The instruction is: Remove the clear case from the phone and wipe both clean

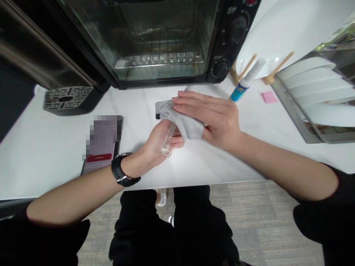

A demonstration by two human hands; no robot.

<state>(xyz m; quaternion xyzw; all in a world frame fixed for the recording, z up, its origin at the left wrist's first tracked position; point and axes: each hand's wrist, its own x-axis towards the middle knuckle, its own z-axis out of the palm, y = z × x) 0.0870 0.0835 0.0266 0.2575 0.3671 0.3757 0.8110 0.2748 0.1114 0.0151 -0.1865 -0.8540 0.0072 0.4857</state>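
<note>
A clear plastic piece [167, 145] lies across the left hand [156, 142], whose partly hidden fingers curl round it beneath a grey cloth [190, 125]. The right hand [217, 116] rests over that cloth, fingers pressed together. Beyond those fingers I see an oven [163, 48] and a spray bottle [244, 87]; a phone [103, 146] lies left of the left fingers.

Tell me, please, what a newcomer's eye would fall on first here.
The cloth would probably draw the eye first: mid-picture, under the right hand, it partly hides a clear object in the left hand. Next might come the oven at the back, then the bottle beyond the right hand.
</note>
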